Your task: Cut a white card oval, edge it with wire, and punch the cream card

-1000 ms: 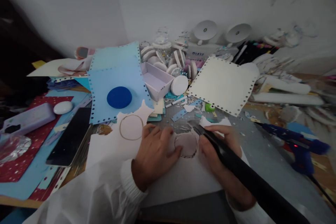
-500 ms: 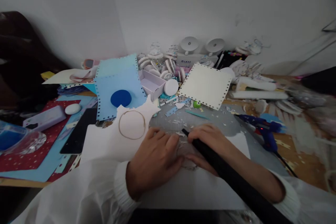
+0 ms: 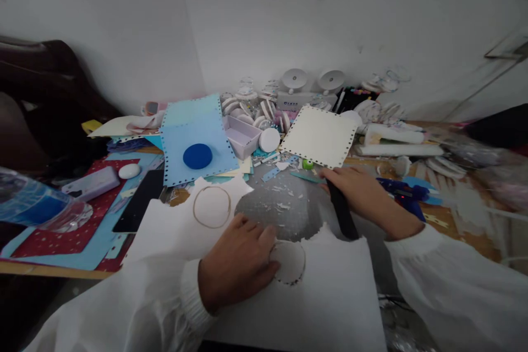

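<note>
Under left hand, seemingly jagged white sheet

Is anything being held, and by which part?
The right hand grips a black tool near its far end; the left hand rests on the white sheet.

The big white sheet lies flat, with a jagged far edge. It has a brown ring and a rougher ring. The black tool slants near that edge.
</note>
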